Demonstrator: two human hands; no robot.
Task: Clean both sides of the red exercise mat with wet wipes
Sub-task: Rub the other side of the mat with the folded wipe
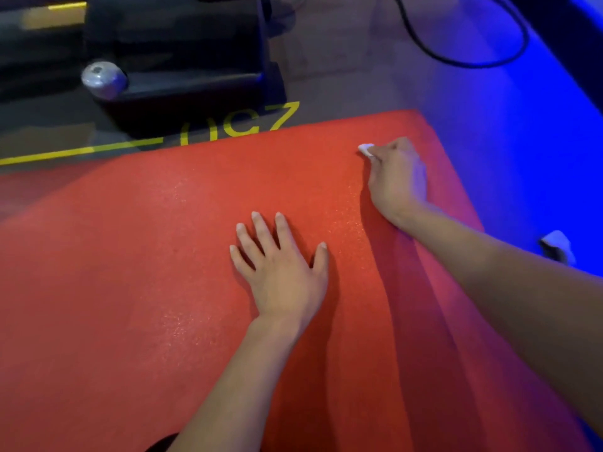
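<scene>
The red exercise mat (137,262) lies flat on the floor and fills most of the head view. My left hand (282,269) rests palm down on its middle with the fingers spread and straight. Near the mat's far right corner my right hand (396,179) has its fingers curled around a white wet wipe (366,149), and the wipe's end sticks out to the left against the mat surface. Patches of the mat between and below my hands look shiny.
A black machine base (182,89) with a silver round knob (103,79) stands past the mat's far edge, by yellow floor markings (78,152). A black cable (463,57) loops on the floor at the far right. A small white object (556,246) lies right of the mat.
</scene>
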